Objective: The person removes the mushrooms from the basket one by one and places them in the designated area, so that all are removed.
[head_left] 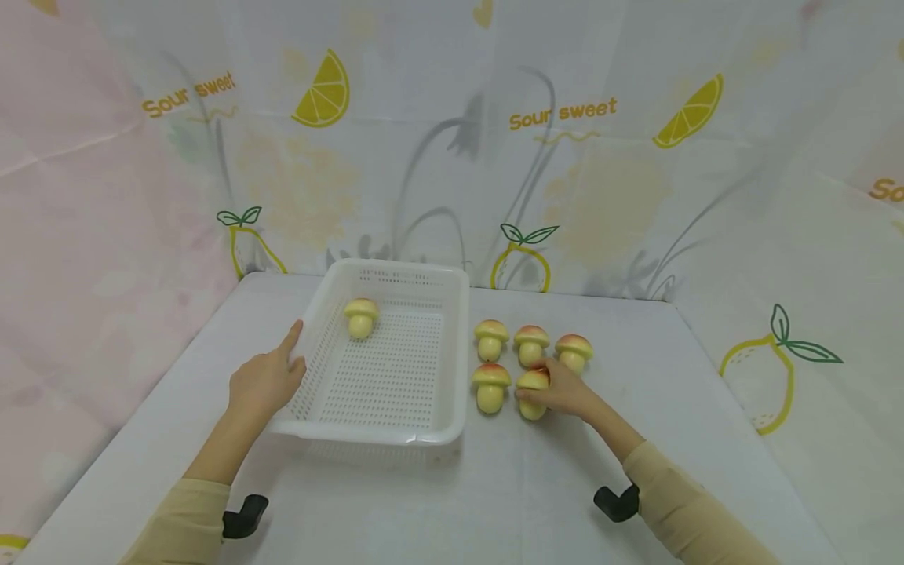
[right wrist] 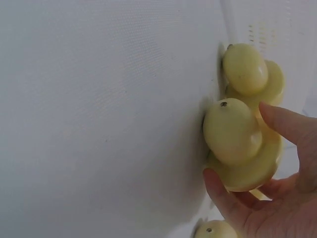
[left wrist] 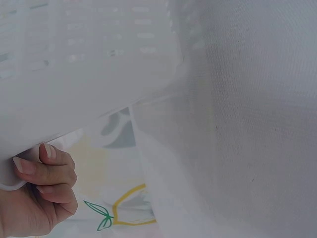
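My left hand (head_left: pixel 263 383) grips the left rim of a white perforated plastic basket (head_left: pixel 374 433). In the left wrist view its fingers (left wrist: pixel 47 173) curl under the rim. One toy mushroom (head_left: pixel 361 320) lies inside the basket near the back left. To the basket's right, my right hand (head_left: pixel 561 390) holds a yellow toy mushroom (right wrist: pixel 233 131) by its cap, thumb on one side and fingers on the other. This mushroom is in the front row, beside another mushroom (head_left: pixel 490 388); whether it touches the table cannot be told.
Behind the right hand stands a row of three mushrooms: left (head_left: pixel 490 340), middle (head_left: pixel 531 345) and right (head_left: pixel 574 353). A white cloth covers the table (head_left: pixel 494 502). A lemon-print curtain (head_left: pixel 424 157) hangs at the back and sides.
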A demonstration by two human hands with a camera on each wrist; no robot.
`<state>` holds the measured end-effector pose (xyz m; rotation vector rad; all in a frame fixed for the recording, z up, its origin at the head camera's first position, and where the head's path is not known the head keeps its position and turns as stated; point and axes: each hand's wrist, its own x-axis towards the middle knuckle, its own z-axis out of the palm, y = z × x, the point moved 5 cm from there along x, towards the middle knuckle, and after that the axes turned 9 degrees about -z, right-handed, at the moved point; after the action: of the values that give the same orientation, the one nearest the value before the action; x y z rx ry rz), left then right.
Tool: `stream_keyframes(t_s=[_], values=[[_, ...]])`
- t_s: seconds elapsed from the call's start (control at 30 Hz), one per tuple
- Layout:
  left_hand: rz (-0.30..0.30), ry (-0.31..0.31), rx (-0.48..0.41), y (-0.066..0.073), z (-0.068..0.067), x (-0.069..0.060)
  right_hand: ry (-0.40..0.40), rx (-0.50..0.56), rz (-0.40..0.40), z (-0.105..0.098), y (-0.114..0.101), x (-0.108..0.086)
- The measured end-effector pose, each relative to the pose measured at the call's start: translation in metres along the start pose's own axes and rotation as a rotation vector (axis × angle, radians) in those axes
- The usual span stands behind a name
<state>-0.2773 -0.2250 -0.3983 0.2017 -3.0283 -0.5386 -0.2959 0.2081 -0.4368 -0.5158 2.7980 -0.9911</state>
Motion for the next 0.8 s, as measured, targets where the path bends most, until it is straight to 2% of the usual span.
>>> stream_keyframes(t_s=[0.37, 0.6, 0.8], values=[[0.006, 0.007, -0.002, 0.001, -0.001, -0.001, -0.005, 0.012, -0.019, -0.01, 0.0, 0.0], [0.007, 0.006, -0.006, 0.002, -0.002, -0.002, -0.016, 0.023, -0.047, -0.032, -0.015, -0.003], [0.007, 0.007, -0.012, 0.002, -0.002, -0.002, -0.018, 0.008, -0.075, -0.042, -0.031, -0.002]])
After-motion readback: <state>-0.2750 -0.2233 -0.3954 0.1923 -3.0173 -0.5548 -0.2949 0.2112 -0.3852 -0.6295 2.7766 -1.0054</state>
